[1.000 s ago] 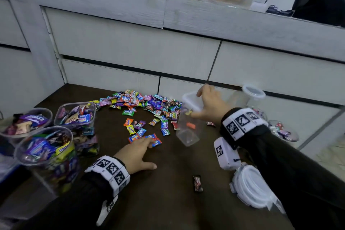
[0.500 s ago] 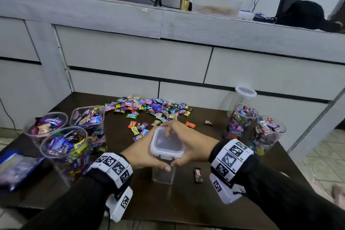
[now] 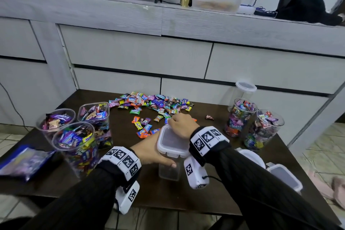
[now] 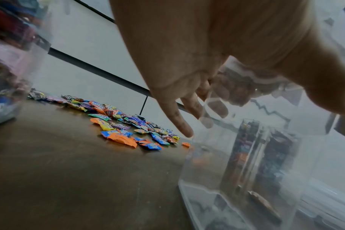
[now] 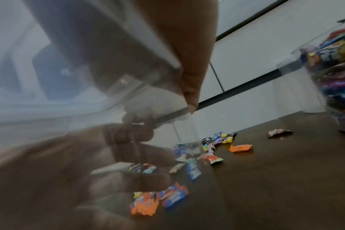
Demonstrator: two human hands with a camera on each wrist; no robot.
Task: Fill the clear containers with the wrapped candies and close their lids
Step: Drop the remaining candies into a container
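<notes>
Clear container (image 3: 169, 171): upright, long axis vertical, mouth up, at the near middle of the tabletop (image 3: 205, 198).
Left hand (image 3: 149, 152): fingers (image 4: 179, 119) wrapped round the container's left wall, thumb on the near side.
Right hand (image 3: 182, 124): fingers curled on the lid (image 3: 170, 142), which lies flat on top.
Candies (image 3: 149, 103): loose pile beyond.

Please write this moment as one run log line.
left hand grips empty container | right hand on its lid | candies loose on table
</notes>
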